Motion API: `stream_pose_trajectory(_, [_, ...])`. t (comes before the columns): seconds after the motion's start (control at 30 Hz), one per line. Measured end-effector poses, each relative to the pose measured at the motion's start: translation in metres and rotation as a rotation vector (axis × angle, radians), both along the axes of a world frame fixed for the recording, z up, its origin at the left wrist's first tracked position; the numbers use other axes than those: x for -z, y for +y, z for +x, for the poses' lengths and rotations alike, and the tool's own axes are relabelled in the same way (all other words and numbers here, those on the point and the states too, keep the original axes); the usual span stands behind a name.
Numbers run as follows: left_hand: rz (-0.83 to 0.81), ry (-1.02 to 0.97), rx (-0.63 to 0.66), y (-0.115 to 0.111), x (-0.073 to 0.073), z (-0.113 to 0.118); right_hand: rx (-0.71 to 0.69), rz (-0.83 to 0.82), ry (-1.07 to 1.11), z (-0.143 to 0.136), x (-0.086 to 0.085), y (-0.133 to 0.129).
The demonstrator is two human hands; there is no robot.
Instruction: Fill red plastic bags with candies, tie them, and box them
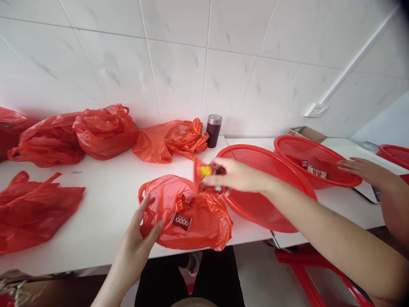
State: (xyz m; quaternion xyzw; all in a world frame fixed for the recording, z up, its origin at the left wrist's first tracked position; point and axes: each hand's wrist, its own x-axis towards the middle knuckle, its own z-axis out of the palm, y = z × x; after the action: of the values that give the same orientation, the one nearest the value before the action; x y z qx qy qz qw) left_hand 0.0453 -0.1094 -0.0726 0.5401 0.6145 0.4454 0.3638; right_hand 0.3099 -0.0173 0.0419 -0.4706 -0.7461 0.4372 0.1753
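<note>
My right hand (pixel 234 175) is closed around several small wrapped snacks (pixel 204 172), red with a yellow patch and a dark one, blurred by motion. It hovers between a red plastic bag (pixel 204 234) and a red mesh basket (pixel 265 215). The bag lies with its mouth spread wide. Inside it rest a dark brown wrapped snack (pixel 181 221) and a red packet (pixel 184 202). At the bag's left rim is my left hand (pixel 139 238), its thumb and fingers spread apart and touching the plastic.
More red bags (pixel 105 132) line the wall, with another bag (pixel 35 213) at left. A dark tumbler (pixel 214 131) stands behind. On the right, another person's hand (pixel 359 167) reaches over a second basket (pixel 287 149) holding wrapped snacks. A red stool (pixel 300 279) is below.
</note>
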Motion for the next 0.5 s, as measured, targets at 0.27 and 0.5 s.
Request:
stream_pose_trajectory(0.27, [0.058,0.027,-0.001,0.0,0.0,-0.013,-0.006,0.361,-0.353,-0.046,0.002,-0.017])
stream_pose_trajectory(0.5, [0.075,0.031,-0.059,-0.006,-0.002,-0.02,0.195,0.208,-0.648,0.06,0.017,-0.073])
